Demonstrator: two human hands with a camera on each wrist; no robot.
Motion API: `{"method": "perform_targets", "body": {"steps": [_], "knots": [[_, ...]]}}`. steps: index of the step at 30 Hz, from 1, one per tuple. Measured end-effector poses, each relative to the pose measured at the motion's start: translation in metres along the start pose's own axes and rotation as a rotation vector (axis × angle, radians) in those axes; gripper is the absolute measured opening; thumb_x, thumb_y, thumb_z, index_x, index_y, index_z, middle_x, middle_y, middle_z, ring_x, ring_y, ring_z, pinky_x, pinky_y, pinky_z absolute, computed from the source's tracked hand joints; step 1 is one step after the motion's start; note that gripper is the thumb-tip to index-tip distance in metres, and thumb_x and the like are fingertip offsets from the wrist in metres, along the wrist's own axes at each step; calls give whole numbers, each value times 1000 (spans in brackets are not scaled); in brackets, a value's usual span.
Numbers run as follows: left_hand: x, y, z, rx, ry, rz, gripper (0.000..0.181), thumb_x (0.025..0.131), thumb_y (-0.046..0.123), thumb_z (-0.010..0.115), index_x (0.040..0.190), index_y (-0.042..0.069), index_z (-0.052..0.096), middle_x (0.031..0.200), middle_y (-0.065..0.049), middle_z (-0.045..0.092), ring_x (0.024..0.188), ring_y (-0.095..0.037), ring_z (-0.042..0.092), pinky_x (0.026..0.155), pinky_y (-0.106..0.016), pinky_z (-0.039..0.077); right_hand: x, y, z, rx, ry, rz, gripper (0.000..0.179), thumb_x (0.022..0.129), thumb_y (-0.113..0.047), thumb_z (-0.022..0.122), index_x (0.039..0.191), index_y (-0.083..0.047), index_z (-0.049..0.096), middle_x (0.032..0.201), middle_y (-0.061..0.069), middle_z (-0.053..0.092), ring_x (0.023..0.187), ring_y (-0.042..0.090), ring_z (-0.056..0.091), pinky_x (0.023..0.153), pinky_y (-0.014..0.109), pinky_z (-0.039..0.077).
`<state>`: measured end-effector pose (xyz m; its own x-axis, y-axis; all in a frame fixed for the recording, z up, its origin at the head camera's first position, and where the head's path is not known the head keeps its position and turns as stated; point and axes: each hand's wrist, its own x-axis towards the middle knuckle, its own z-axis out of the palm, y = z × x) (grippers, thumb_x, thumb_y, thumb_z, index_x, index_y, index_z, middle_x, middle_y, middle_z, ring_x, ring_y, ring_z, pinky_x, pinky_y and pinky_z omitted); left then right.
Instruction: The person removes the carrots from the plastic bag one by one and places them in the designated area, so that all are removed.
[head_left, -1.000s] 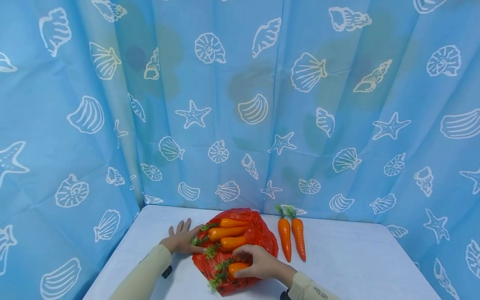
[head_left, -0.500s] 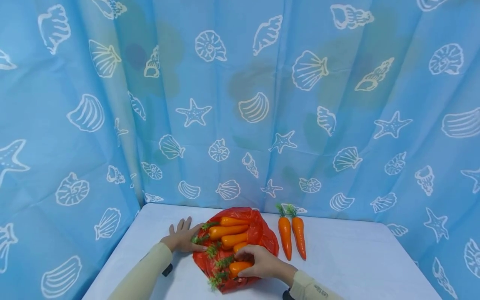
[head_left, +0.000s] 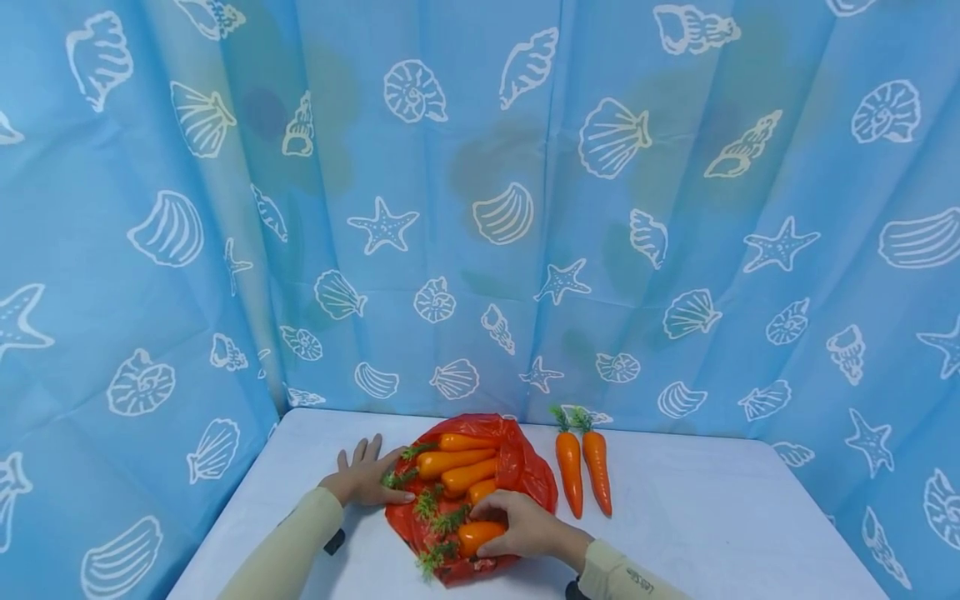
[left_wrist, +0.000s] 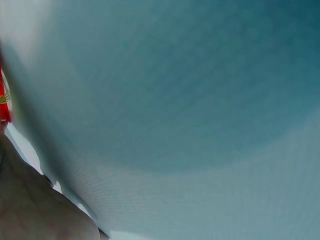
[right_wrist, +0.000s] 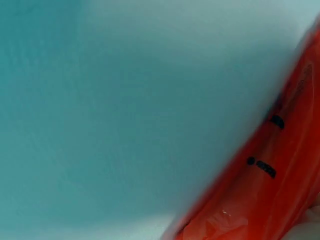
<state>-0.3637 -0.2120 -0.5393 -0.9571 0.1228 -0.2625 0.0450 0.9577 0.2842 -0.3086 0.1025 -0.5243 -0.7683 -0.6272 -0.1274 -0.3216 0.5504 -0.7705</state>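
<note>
A red plastic bag lies on the table with several orange toy carrots on it and partly inside, their green tops toward the left. My right hand grips the nearest carrot by its thick end, thumb on the near side and fingers over the far side. My left hand rests with spread fingers at the bag's left edge, thumb over the red plastic. In the right wrist view, the bag with black print fills the lower right. The left wrist view shows mostly pale cloth and part of the left hand.
Two more carrots, one beside the other, lie right of the bag, tops pointing away from me. A white cloth covers the table. Behind it hangs a blue curtain with white shell prints.
My right hand has shifted slightly with the nearest carrot, and another carrot beyond it now shows more. My left hand stays in place at the bag's edge.
</note>
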Motion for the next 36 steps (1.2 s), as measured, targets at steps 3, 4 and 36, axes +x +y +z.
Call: {"method": "perform_targets", "body": {"steps": [3,4,36], "knots": [[0,0,0,4,4,2,102,69,77,69,153,28,36,164,-22,14,148,-50,8,115,-74,2,-2,0,0,1,-10,19,35,80,-27,83,112,-24,68,111,-12,64,99,8,56,96,38,52],[0,-1,0,3,4,1,102,69,76,69,152,28,36,163,-22,14,148,-50,9,115,-74,2,-2,-1,0,0,-13,27,35,80,-27,83,112,-25,68,111,-11,64,99,8,56,96,39,52],[-2,1,-1,-7,8,-4,99,70,74,70,153,30,36,164,-20,14,148,-49,9,115,-72,2,3,-5,1,-182,-91,34,35,87,-22,76,119,-29,63,108,-19,63,95,2,55,95,36,53]]}}
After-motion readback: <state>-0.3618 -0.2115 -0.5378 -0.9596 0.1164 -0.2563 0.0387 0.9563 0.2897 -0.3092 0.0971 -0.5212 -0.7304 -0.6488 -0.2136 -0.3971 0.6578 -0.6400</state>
